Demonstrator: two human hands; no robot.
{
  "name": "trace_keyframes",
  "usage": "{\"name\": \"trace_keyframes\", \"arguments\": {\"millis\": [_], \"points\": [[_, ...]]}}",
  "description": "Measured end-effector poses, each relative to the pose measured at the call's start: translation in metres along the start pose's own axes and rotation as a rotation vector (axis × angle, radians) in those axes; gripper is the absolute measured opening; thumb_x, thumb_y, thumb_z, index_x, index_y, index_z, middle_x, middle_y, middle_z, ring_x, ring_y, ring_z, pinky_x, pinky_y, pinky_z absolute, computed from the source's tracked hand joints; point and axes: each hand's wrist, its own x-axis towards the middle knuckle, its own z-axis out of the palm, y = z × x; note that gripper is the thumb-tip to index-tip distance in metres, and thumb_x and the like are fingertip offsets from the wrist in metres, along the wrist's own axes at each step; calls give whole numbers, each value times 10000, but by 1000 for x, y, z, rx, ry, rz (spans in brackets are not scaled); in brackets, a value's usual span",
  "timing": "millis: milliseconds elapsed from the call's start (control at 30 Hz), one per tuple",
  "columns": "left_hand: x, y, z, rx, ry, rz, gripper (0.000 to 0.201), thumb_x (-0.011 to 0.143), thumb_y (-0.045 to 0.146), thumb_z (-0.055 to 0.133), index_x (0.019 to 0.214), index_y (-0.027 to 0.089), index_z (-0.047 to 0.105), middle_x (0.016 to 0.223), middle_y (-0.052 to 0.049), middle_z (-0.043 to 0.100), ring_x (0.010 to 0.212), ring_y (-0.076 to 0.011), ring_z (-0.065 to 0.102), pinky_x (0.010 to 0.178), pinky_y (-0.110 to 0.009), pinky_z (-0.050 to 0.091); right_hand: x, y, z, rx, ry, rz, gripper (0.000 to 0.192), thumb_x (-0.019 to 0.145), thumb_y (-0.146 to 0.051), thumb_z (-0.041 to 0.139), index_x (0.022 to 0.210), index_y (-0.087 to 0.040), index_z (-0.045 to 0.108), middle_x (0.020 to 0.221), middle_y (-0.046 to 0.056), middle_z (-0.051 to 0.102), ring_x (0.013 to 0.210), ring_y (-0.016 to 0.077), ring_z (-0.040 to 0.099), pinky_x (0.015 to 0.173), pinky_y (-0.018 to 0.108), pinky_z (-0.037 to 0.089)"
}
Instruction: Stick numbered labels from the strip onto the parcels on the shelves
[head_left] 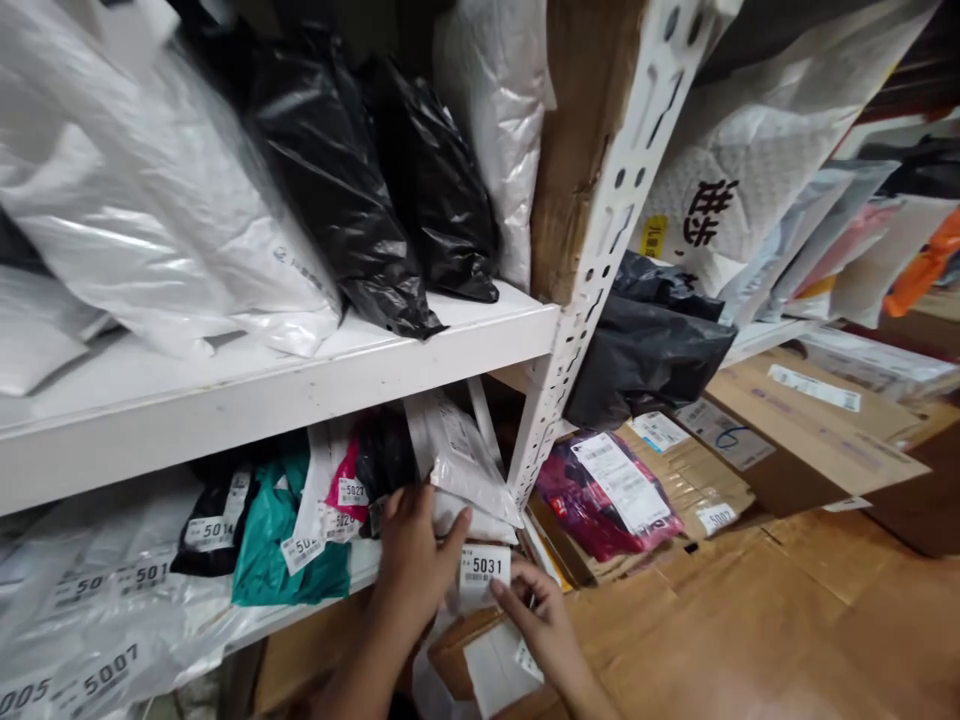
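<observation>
While the lower shelf (pixel 315 610) is crammed with numbered parcels right to its front edge and the white upright post (pixel 559 360) stands close on the right, open room lies only over the brown cardboard floor (pixel 750 620) to the right. The left hand (pixel 416 560) grips the white parcel (pixel 457 470) at the shelf's front corner, fingers curled round its lower end, and the right hand (pixel 544 620) pinches the edge of the label (pixel 484 567) reading 5031, which sits between both hands just below that parcel.
</observation>
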Motion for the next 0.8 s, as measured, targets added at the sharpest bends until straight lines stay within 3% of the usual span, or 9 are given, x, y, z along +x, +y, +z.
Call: {"name": "trace_keyframes", "arguments": {"millis": [100, 200, 300, 367, 433, 500, 633, 800], "points": [[-5, 22, 15, -70, -1, -11, 510, 789, 285, 498, 1240, 48, 483, 1281, -228, 516, 1249, -341, 398, 1060, -488, 334, 7, 3, 4, 201, -84, 109, 318, 653, -510, 743, 732, -207, 688, 508, -37, 501, 457, 71, 397, 482, 194, 340], [-11, 37, 27, -282, -51, -68, 658, 774, 166, 414, 1398, 29, 259, 1462, -218, 328, 1360, -270, 304, 1125, -402, 267, 11, 6, 8, 284, -87, 152, 364, 595, -517, 782, 759, -209, 681, 516, -48, 496, 454, 55, 371, 454, 171, 282], [-9, 38, 28, -392, -156, -44, 748, 737, 106, 390, 1436, 35, 134, 1495, -200, 281, 1375, -223, 291, 1132, -361, 258, 13, 14, 8, 289, -103, 181, 403, 571, -523, 794, 780, -198, 681, 559, -27, 562, 468, 62, 383, 450, 176, 265], [-2, 33, 22, -306, -186, -2, 739, 724, 105, 408, 1435, 96, 209, 1512, -154, 269, 1412, -256, 183, 1155, -449, 178, 14, 21, 7, 290, -125, 202, 389, 580, -508, 793, 769, -187, 681, 572, -19, 579, 460, 66, 379, 443, 185, 262], [6, 26, 13, -184, -172, -71, 656, 752, 152, 427, 1398, 233, 340, 1507, -51, 313, 1423, -331, 53, 1129, -601, 81, 14, 26, 6, 305, -142, 228, 360, 601, -486, 786, 766, -184, 683, 597, -11, 594, 482, 81, 423, 461, 196, 300], [13, 20, 6, -124, -153, -167, 557, 773, 197, 440, 1323, 283, 446, 1433, -23, 431, 1398, -383, 114, 1103, -637, 119, 14, 28, 6, 330, -173, 257, 328, 623, -462, 778, 776, -187, 688, 616, -6, 607, 525, 102, 484, 513, 215, 362], [18, 24, 10, -113, -112, -143, 501, 753, 159, 443, 1245, 74, 488, 1244, -189, 515, 1215, -319, 428, 1074, -431, 322, 16, 27, 9, 308, -189, 247, 292, 637, -459, 767, 697, -186, 685, 583, -12, 595, 545, 114, 507, 567, 238, 405], [17, 48, 37, -130, -36, -7, 682, 726, 160, 511, 1370, 53, 311, 1348, -246, 377, 1296, -348, 334, 1087, -460, 299, 22, 38, 19, 232, -152, 169, 294, 554, -450, 800, 664, -201, 692, 550, 8, 602, 580, 195, 560, 643, 342, 482]]}}
